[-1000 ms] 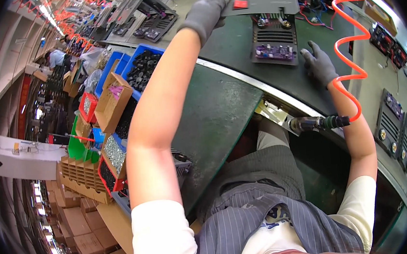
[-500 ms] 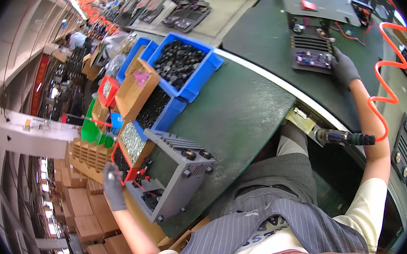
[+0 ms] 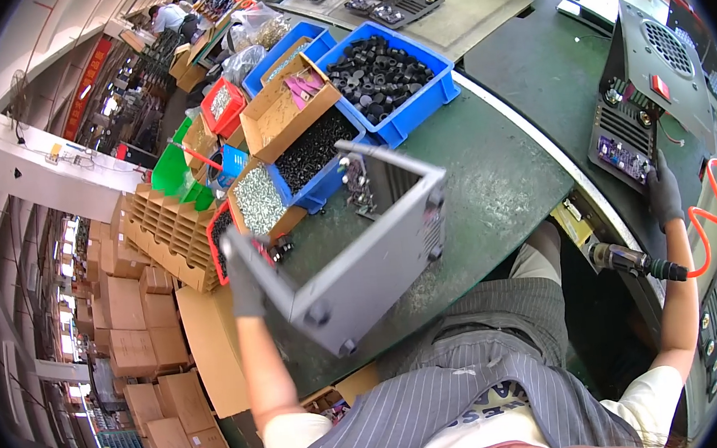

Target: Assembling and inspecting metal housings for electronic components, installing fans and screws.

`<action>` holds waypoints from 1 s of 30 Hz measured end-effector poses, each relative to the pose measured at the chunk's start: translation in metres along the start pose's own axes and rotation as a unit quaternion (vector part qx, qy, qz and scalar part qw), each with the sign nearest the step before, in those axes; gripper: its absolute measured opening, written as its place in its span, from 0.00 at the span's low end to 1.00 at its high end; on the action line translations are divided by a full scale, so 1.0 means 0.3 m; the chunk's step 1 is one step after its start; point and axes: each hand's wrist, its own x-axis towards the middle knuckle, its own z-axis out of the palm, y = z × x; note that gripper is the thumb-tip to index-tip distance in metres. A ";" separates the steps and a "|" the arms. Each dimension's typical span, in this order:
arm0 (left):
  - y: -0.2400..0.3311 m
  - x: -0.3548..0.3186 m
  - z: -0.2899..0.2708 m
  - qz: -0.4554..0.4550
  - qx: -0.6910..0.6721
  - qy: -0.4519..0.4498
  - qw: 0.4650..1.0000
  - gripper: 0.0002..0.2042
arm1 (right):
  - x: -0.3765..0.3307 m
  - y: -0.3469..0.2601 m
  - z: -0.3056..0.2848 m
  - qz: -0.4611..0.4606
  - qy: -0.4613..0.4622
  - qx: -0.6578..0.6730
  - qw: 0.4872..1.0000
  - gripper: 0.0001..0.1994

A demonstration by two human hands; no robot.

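Note:
My left hand [image 3: 246, 278], in a grey glove, grips the near left edge of a grey metal case [image 3: 370, 257]. The case is open-framed, with round black feet on its outer face, and stands tilted over the green work table [image 3: 483, 187]. Its swinging edge is slightly blurred. Far to the right, my gloved right hand [image 3: 665, 190] has its fingers at the edge of a second metal chassis [image 3: 647, 105]. This chassis carries a purple circuit board [image 3: 623, 158] and a round vent grille. My right fingertips are partly hidden behind its edge.
Blue bins [image 3: 389, 85] of black plastic feet and screws stand beyond the case, beside cardboard trays [image 3: 288, 106] and a red bin [image 3: 223, 104]. A power screwdriver [image 3: 626, 260] on an orange coiled hose [image 3: 708, 219] lies near my right forearm. Cartons [image 3: 132, 316] are stacked at the left.
My left hand has moved right and the grey case has turned and shifted right with it. The right-hand chassis has turned and now sits farther right, my right hand still at its edge.

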 end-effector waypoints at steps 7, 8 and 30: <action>0.493 -0.080 0.302 -0.001 -0.054 -0.377 0.925 0.34 | -0.026 -0.062 -0.023 0.012 -0.018 0.047 0.999 0.24; 0.525 -0.102 0.367 -0.035 -0.049 -0.407 0.911 0.32 | -0.029 -0.064 -0.023 0.021 -0.021 0.058 0.998 0.24; 0.559 0.096 1.605 0.008 -0.502 -0.477 0.722 0.12 | -0.031 -0.074 -0.005 0.008 0.032 0.000 0.999 0.25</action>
